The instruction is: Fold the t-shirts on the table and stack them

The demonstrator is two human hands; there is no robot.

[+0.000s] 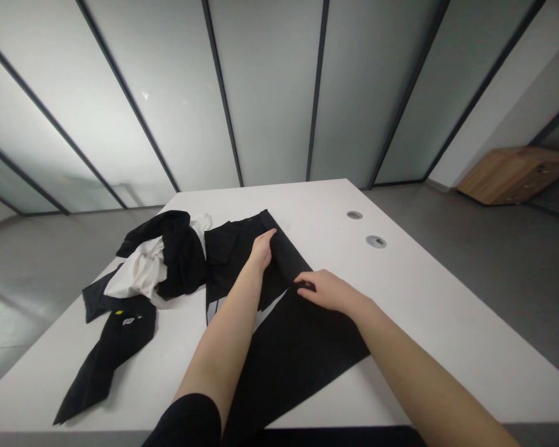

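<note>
A pair of black trousers [302, 347] lies spread on the white table, its waist end far from me and the near part reaching the front edge. Pale grey-white printed patches show partly under my left forearm. My left hand [262, 249] is closed at the upper right side of the trousers, its fingertips on the dark cloth. Lower down on the right, my right hand [325, 290] pinches the trousers' right edge between thumb and fingers, lifting the cloth slightly. What lies under my left palm is hidden.
Left of the trousers, a heap of black and white clothes [140, 273] touches them, with a black sleeve-like piece [109, 347] trailing towards me. Two round cable grommets [376, 241] sit in the white table [428, 323]. Behind stand frosted glass panels; a wooden cabinet [512, 176] is at right.
</note>
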